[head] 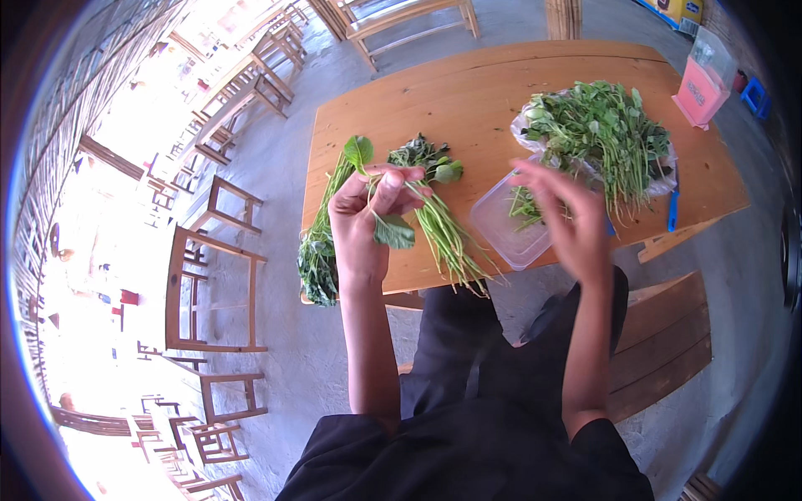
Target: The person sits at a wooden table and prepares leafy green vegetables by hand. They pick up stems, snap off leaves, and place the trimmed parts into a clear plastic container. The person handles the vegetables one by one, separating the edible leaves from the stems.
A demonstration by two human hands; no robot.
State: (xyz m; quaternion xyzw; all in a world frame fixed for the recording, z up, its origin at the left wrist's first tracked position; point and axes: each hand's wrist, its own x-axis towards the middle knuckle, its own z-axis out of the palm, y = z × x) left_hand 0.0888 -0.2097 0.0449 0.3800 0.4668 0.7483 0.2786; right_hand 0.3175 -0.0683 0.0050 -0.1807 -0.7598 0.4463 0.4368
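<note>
Between the thumb and fingers of my left hand (369,219) is a leafy green stem (395,232), one leaf above the fingers and another below. My right hand (573,219), slightly blurred, has its fingers apart and nothing visible in them. It hovers over a clear plastic container (501,235) that holds some cut green pieces (526,206). A bunch of long-stemmed greens (445,232) lies just beyond my left hand, its stem ends over the table's near edge. A second bunch (318,263) rests at the left edge, partly behind that hand.
On the wooden table (476,87), a large heap of greens (601,131) sits on a plastic bag (523,131). A blue-handled tool (673,210) lies beside it. A pink-and-clear plastic holder (705,87) stands at the far right. Wooden benches (664,344) and chairs (213,288) surround me.
</note>
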